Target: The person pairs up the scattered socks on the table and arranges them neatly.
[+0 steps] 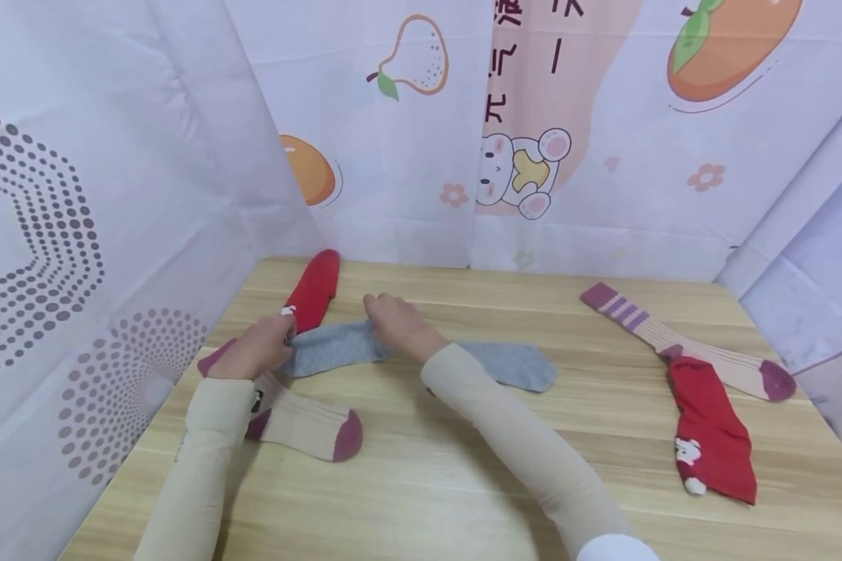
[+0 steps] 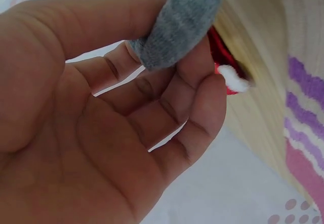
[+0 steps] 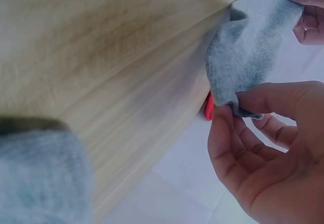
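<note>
A grey-blue sock (image 1: 338, 347) is stretched between my two hands, above the left part of the table. My left hand (image 1: 258, 347) pinches its left end between thumb and fingers; in the left wrist view the fabric (image 2: 185, 24) folds over between them. At the other end, my right hand (image 1: 401, 326) grips the edge with thumb and forefinger, as the right wrist view shows on the sock (image 3: 248, 52). A second grey-blue sock (image 1: 515, 363) lies flat on the table, partly hidden behind the right forearm.
Near the left hand lie a red sock (image 1: 317, 290) and a cream sock with purple toe and heel (image 1: 305, 427), partly covered by that arm. On the right, another striped cream sock (image 1: 716, 362) touches a second red sock (image 1: 712, 428). Printed curtains (image 1: 393, 195) border the wooden table (image 1: 421, 499).
</note>
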`<state>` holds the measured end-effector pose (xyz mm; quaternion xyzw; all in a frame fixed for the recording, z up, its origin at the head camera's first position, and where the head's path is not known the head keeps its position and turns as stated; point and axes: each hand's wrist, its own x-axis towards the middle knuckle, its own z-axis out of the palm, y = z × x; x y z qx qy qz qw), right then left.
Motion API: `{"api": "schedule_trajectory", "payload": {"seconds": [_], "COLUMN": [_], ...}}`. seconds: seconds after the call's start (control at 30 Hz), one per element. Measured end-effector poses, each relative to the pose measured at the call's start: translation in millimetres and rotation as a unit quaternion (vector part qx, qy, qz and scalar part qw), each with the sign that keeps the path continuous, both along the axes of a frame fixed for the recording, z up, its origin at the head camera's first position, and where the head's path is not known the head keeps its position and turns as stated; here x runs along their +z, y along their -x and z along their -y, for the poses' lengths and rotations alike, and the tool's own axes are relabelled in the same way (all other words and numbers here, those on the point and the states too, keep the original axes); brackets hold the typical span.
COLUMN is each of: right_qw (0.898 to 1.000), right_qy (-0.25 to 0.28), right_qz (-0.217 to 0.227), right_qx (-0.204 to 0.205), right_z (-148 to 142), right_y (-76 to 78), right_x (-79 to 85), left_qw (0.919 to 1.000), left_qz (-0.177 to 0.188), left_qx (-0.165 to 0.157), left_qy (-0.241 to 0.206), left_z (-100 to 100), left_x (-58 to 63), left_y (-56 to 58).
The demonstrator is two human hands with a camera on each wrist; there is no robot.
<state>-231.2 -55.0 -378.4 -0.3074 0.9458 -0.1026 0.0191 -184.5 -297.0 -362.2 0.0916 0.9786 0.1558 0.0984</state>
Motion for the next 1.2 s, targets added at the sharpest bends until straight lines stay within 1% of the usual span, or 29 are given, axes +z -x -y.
{"api": "schedule_trajectory", "payload": {"seconds": [0.17,0.23,0.3,0.47,0.6,0.77,0.93,1.03,1.2], "right_qw": [1.0,0.999,0.999,0.998,0.995,0.991,0.986,0.983,0.983], "right_qy": [0.024,0.032,0.041,0.061,0.082,0.105,0.122,0.132,0.136], "right_qz": [0.004,0.003,0.0,-0.025,-0.048,-0.072,-0.099,-0.11,-0.113], "right_qx": [-0.002,0.001,0.006,0.018,0.032,0.039,0.059,0.057,0.043], "right_z": [-7,-9,-10,-18,-25,-38,-51,-59,-70], "right_y": [-1.9,-2.5,-3.4,-7.5,-12.4,-19.4,-27.5,-32.3,-40.2], "right_x": [4.2,5.2,6.8,11.9,12.8,12.0,16.2,21.0,27.2], "left_qw": [0.9999,0.9999,0.9997,0.9978,0.997,0.9957,0.993,0.9911,0.9903], "left_qz": [-0.007,-0.008,-0.016,-0.049,-0.06,-0.07,-0.092,-0.102,-0.099], "left_qx": [-0.008,-0.009,-0.015,-0.043,-0.049,-0.059,-0.071,-0.082,-0.093], "left_qy": [-0.003,-0.006,-0.008,-0.01,-0.01,-0.017,-0.023,-0.025,-0.031], "left_z": [0,1,1,-2,-9,-18,-23,-28,-37], "left_x": [6.8,8.3,9.9,15.5,19.5,18.1,15.6,17.4,23.0], "left_y": [-4.3,-5.9,-7.7,-10.0,-12.1,-13.1,-13.0,-15.0,-21.8]}}
